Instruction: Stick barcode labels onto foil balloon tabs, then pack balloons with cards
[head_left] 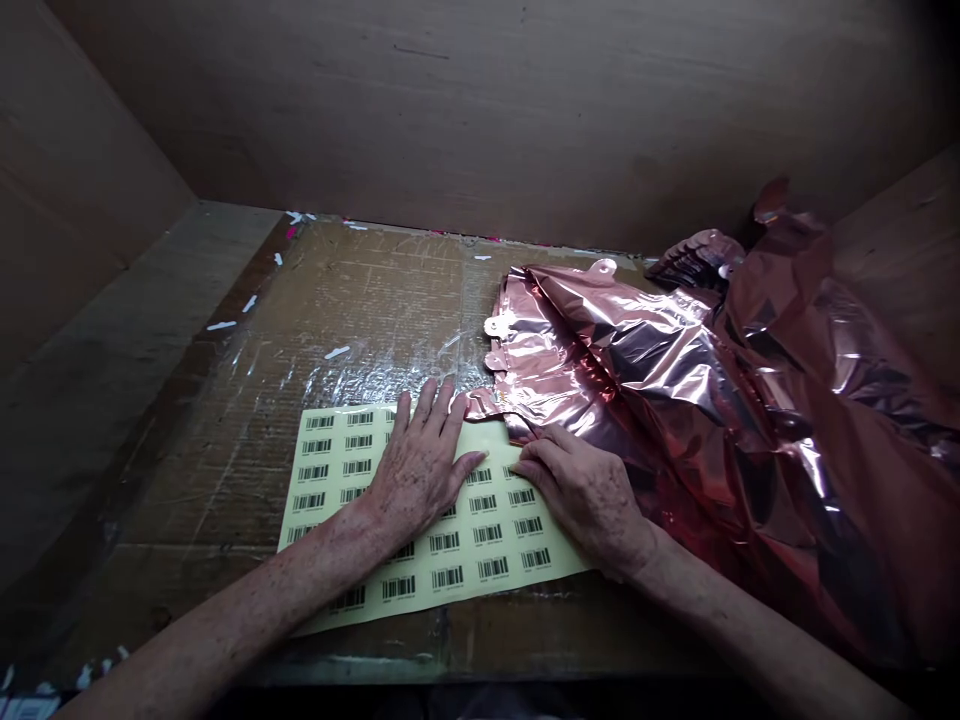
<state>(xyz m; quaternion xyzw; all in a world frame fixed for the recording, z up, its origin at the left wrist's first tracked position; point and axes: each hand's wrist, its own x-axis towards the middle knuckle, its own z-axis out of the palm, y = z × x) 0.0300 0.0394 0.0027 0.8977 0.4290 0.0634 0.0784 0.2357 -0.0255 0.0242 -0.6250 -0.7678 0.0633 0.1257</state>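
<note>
A pale yellow sheet of barcode stickers (448,578) lies on the tabletop, rows of small black-and-white barcodes across it. My left hand (420,465) rests flat on this sheet with its fingers spread, the fingertips at the far edge. At the upper right of the sheet, my right hand (581,490) has thumb and forefinger pinched together on a barcode sticker (509,471), which the fingers partly cover. Just beyond is a stack of shiny rose-gold foil balloons (555,345), flat and uninflated, its near-left corner overlapping the sheet and its tabs pointing left.
More crumpled rose-gold foil (840,400) fills the right side. The table (375,290) is covered in brown cardboard under clear tape. Small white scraps (337,352) dot its left and far edges. A wooden panel (450,110) rises behind, with side walls left and right.
</note>
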